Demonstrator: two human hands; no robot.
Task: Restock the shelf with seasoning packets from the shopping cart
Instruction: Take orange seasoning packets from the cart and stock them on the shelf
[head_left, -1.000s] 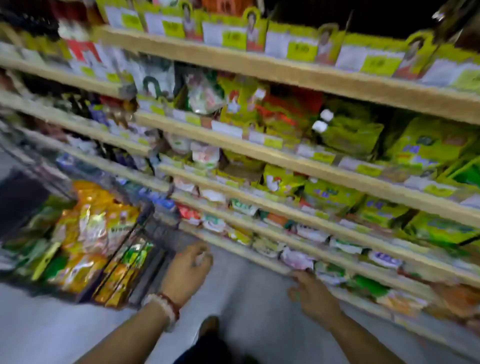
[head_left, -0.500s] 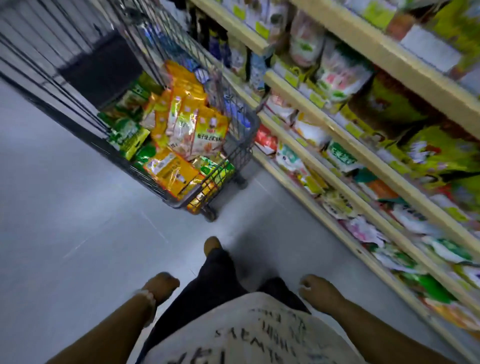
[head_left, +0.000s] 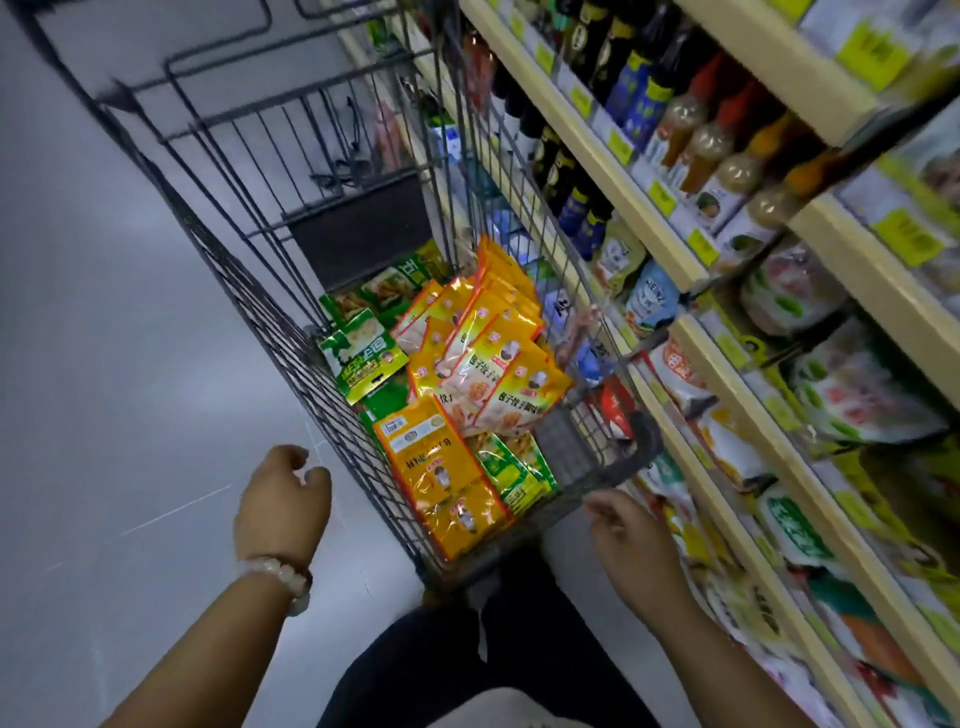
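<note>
A grey wire shopping cart (head_left: 270, 332) stands in front of me, beside the shelf (head_left: 727, 364) on the right. Inside lie several yellow-orange seasoning packets (head_left: 498, 374) and several green ones (head_left: 358, 353). My left hand (head_left: 280, 504) hovers just outside the cart's left wall with fingers loosely curled, holding nothing. My right hand (head_left: 623, 535) hangs at the cart's near right corner, fingers relaxed and empty, close to the rim but apart from the packets.
The shelf tiers hold sauce bottles (head_left: 691, 124) higher up and soft food pouches (head_left: 841, 374) lower down, with yellow price tags along the edges. Grey floor (head_left: 104, 364) stretches to the left of the cart. My dark-trousered legs (head_left: 467, 649) are below.
My view swung from the shelf down and left to the cart. Both hands left the shelf and lower cart edge, dropped by my legs, then rose toward the cart's near end.
</note>
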